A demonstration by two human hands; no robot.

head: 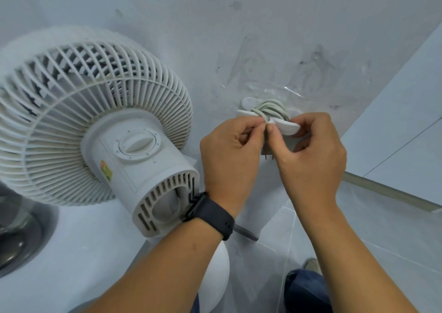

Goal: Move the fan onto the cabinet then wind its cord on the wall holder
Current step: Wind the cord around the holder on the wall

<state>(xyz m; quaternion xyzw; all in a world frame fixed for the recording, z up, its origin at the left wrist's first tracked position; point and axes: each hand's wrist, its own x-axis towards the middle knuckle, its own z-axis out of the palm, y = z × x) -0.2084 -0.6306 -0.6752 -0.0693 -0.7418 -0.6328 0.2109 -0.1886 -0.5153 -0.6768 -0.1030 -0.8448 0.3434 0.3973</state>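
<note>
The white fan (91, 121) stands on the white cabinet top (79, 253) at the left, its back with the round dial facing me. On the wall to its right a white holder (285, 127) carries several turns of the pale grey cord (271, 109). My left hand (229, 159), with a black band on the wrist, pinches the cord at the holder's front. My right hand (311, 155) grips the plug end, whose metal prongs (267, 157) stick out below my thumb. The two thumbs touch just under the coil.
A steel sink (21, 236) sits in the cabinet top at the far left. The grey wall (263, 38) behind the holder is scuffed with tape marks. Tiled floor (382, 229), a metal door strip (394, 195) and my jeans-clad leg (308, 291) lie below right.
</note>
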